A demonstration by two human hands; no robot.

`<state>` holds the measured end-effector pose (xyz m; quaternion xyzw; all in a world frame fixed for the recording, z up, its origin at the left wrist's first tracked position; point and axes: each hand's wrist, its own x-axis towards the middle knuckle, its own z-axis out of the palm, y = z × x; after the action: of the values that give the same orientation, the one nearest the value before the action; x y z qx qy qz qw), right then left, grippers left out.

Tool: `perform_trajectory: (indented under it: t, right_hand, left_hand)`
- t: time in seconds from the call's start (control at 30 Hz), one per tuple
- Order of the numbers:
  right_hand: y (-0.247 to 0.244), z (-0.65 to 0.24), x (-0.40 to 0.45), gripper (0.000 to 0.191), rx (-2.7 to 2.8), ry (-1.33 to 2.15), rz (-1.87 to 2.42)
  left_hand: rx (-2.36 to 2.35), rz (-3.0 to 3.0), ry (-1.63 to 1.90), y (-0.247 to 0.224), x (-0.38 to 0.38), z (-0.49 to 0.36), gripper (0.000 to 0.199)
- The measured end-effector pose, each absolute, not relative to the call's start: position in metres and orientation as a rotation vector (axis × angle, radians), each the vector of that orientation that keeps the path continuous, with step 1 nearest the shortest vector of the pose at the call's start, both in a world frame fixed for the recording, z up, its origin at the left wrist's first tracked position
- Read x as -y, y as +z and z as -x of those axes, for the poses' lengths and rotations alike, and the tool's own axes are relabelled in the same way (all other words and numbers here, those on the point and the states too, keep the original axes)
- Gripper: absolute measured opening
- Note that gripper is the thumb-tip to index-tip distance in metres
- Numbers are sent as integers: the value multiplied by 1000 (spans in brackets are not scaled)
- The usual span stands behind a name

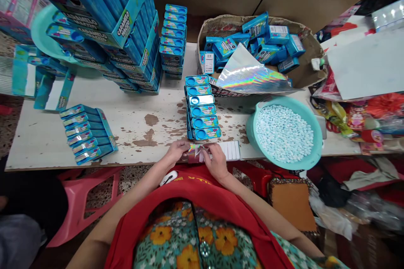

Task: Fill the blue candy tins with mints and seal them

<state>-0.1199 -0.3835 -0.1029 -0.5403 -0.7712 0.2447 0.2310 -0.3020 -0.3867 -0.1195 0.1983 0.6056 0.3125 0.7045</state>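
Both hands are at the table's front edge. My left hand (177, 152) is closed in a pinch at the left end of a small shiny holographic strip (193, 149). My right hand (216, 161) has thumb and fingers closed on a bit of the same strip; its exact shape is too small to make out. Under and beyond my right hand lies a sheet with white strips (232, 150). Just behind the hands stands a row of blue candy boxes (203, 110), their round-windowed ends facing up; one end shines with glare.
A turquoise basin (316, 134) of pale blue candies stands right. Behind is a cut cardboard box (315, 76) with loose blue boxes and a holographic sheet (249, 73). Tall stacked cartons (126, 29) and a box tray (107, 130) are left. A pink stool (78, 201) is below.
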Motion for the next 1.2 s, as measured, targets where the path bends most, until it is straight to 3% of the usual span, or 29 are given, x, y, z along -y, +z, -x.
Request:
perform_trajectory:
  t: [0.3,0.57,0.87,1.03,1.2]
  right_hand:
    - [-116,144,388,42,2451,567,1323]
    - [-113,133,398,27,2486,602,1302]
    - [-114,141,380,39,2390,591,1417]
    - [-117,138,381,37,2400,606,1373]
    - [-115,142,379,36,2476,584,1360]
  left_hand:
    - [-1232,-423,717,-116,387,304,29]
    - [-1318,-410,721,-112,388,301,27]
    - [-1288,-588,774,-116,388,306,36]
    - [-1391,-695,713,-120,389,307,20]
    - [-1453,-662,624,-116,385,304,18]
